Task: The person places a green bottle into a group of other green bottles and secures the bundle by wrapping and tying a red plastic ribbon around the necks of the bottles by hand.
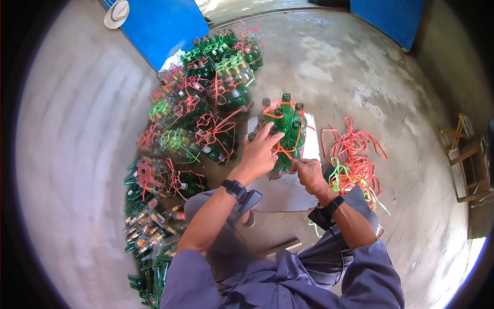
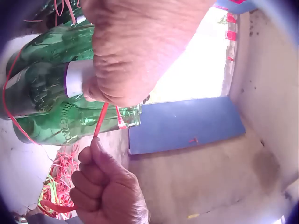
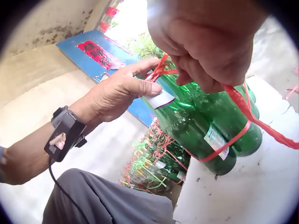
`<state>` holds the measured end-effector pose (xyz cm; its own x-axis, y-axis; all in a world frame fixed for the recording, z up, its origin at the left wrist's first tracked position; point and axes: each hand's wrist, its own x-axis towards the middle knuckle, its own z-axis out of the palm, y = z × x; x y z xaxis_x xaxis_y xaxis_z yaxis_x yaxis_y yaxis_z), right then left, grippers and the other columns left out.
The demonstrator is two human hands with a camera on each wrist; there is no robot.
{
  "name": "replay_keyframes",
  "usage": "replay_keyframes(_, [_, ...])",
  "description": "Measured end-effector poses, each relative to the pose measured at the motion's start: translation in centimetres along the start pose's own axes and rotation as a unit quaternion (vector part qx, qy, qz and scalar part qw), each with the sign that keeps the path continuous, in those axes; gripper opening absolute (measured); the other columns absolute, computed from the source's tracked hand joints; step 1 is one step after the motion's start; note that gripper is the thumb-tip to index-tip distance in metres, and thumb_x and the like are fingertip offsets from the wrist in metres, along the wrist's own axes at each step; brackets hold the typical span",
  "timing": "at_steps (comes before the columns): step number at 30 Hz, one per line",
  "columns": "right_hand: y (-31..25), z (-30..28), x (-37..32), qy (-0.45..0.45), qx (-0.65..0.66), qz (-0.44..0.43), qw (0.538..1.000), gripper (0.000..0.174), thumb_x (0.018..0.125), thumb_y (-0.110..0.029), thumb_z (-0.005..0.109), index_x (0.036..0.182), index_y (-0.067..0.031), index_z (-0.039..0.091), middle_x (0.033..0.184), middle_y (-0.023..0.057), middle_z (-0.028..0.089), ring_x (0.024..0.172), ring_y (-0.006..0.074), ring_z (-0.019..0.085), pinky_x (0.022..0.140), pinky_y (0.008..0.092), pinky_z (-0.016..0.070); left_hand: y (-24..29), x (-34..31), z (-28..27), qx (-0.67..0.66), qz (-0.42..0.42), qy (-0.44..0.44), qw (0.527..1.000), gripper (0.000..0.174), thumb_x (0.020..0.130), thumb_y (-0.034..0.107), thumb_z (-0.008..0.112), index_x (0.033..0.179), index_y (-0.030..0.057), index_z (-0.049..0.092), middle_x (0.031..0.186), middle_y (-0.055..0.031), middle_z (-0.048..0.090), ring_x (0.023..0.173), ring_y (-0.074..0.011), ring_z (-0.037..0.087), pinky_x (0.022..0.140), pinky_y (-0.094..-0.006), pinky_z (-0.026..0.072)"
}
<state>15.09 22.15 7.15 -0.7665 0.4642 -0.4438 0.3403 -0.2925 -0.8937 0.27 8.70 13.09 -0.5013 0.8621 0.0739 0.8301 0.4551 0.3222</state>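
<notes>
Green bottles stand upright in a tight cluster on a white board, with red strap round their lower bodies and more strap among the necks. My left hand lies over the near-left necks; in the right wrist view its thumb and fingers grip a bottle neck where the strap crosses. Just right of the cluster, my right hand pinches the red strap, drawn taut from the necks, fingers curled, as the left wrist view shows. A loose tail of strap hangs from the right hand.
Many bottles bundled with red and green strap stand at the left, with loose bottles nearer me. A tangled strap pile lies right of the board. A wooden frame stands far right; blue panels are at the back.
</notes>
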Motion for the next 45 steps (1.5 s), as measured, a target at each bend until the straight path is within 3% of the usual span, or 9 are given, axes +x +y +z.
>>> replay_keyframes(12, [2.2, -1.2, 0.0, -0.003, -0.165, -0.115, 0.98, 0.039, 0.095, -0.03, 0.057, 0.08, 0.0026, 0.073, 0.06, 0.0098, 0.059, 0.061, 0.0166, 0.053, 0.065, 0.0357, 0.0476, -0.1, -0.9, 1.5, -0.015, -0.001, 0.076, 0.997, 0.068, 0.083, 0.015, 0.074, 0.145, 0.0235, 0.05, 0.162, -0.0123, 0.03, 0.143, -0.0356, 0.042, 0.111, -0.0719, 0.0274])
replay_keyframes(15, [2.0, -0.6, -0.6, -0.017, -0.22, -0.207, 0.953, 0.038, 0.097, -0.025, 0.053, 0.08, 0.003, 0.071, 0.072, 0.023, 0.067, 0.064, 0.0322, 0.064, 0.071, 0.04, 0.0518, 0.9, -2.4, 1.8, 0.025, 0.023, 0.121, 0.992, 0.066, 0.083, 0.013, 0.073, 0.145, 0.0157, 0.05, 0.16, -0.0184, 0.034, 0.143, -0.0352, 0.042, 0.111, -0.0685, 0.0271])
replay_keyframes(19, [2.7, 0.2, -0.5, 0.017, -0.214, -0.283, 0.935, 0.034, 0.098, -0.024, 0.06, 0.077, 0.0019, 0.069, 0.061, 0.0152, 0.061, 0.053, 0.0245, 0.056, 0.057, 0.0396, 0.0461, 0.8, -2.9, 1.8, 0.052, 0.049, 0.144, 0.987, 0.065, 0.083, 0.011, 0.071, 0.144, 0.0113, 0.049, 0.155, -0.0218, 0.04, 0.141, -0.0334, 0.045, 0.111, -0.064, 0.0285])
replay_keyframes(21, [0.7, 0.2, -2.0, 0.032, -0.333, -0.384, 0.861, 0.029, 0.096, -0.017, 0.063, 0.075, 0.0023, 0.063, 0.066, 0.0242, 0.06, 0.057, 0.0409, 0.058, 0.055, 0.0448, 0.0471, 0.4, -2.7, 2.1, 0.035, 0.048, 0.148, 0.987, 0.065, 0.084, 0.01, 0.07, 0.145, 0.0115, 0.049, 0.155, -0.0213, 0.041, 0.14, -0.0328, 0.045, 0.11, -0.063, 0.0294])
replay_keyframes(24, [-0.4, -0.6, -2.6, 0.038, -0.392, -0.378, 0.838, 0.019, 0.09, -0.01, 0.062, 0.075, 0.0004, 0.056, 0.068, 0.0209, 0.063, 0.069, 0.0421, 0.065, 0.056, 0.0499, 0.0505, 0.2, -2.5, 2.1, 0.004, 0.032, 0.151, 0.988, 0.065, 0.084, 0.006, 0.068, 0.146, 0.0112, 0.048, 0.153, -0.0202, 0.045, 0.138, -0.0309, 0.048, 0.11, -0.0613, 0.0309])
replay_keyframes(36, [-7.0, -1.5, -0.5, 0.059, -0.512, -0.521, 0.68, 0.012, 0.088, -0.009, 0.064, 0.082, -0.0053, 0.054, 0.069, 0.0147, 0.059, 0.062, 0.0368, 0.063, 0.054, 0.0461, 0.0498, 0.0, -2.2, 2.7, -0.024, 0.015, 0.176, 0.984, 0.069, 0.08, 0.006, 0.072, 0.145, 0.0141, 0.051, 0.15, -0.0165, 0.052, 0.133, -0.0292, 0.055, 0.11, -0.0581, 0.0315])
replay_keyframes(42, [-8.0, 0.1, 4.3, 0.101, -0.443, -0.51, 0.73, 0.017, 0.089, -0.012, 0.067, 0.077, -0.0033, 0.058, 0.073, 0.0188, 0.065, 0.07, 0.0419, 0.065, 0.059, 0.049, 0.0517, 0.1, -2.1, 2.7, -0.036, 0.009, 0.189, 0.981, 0.066, 0.079, 0.005, 0.07, 0.142, 0.0129, 0.053, 0.15, -0.0162, 0.053, 0.131, -0.0288, 0.056, 0.111, -0.0574, 0.0308])
replay_keyframes(44, [-7.8, 0.1, 4.7, 0.115, -0.398, -0.384, 0.825, 0.017, 0.087, -0.014, 0.07, 0.079, -0.0008, 0.063, 0.076, 0.0217, 0.067, 0.073, 0.0415, 0.067, 0.062, 0.0476, 0.0531, 0.1, -2.1, 2.8, -0.042, 0.007, 0.19, 0.981, 0.065, 0.08, 0.004, 0.069, 0.142, 0.0125, 0.053, 0.15, -0.016, 0.053, 0.131, -0.0288, 0.056, 0.111, -0.0574, 0.0304])
replay_keyframes(45, [-7.5, -0.2, 5.0, 0.116, -0.398, -0.382, 0.826, 0.017, 0.087, -0.014, 0.07, 0.079, -0.0008, 0.063, 0.076, 0.0217, 0.067, 0.073, 0.0415, 0.067, 0.062, 0.0476, 0.0531, 0.1, -2.1, 2.9, -0.043, 0.007, 0.188, 0.981, 0.065, 0.08, 0.004, 0.069, 0.142, 0.0125, 0.053, 0.15, -0.016, 0.053, 0.131, -0.0288, 0.056, 0.111, -0.0574, 0.0304])
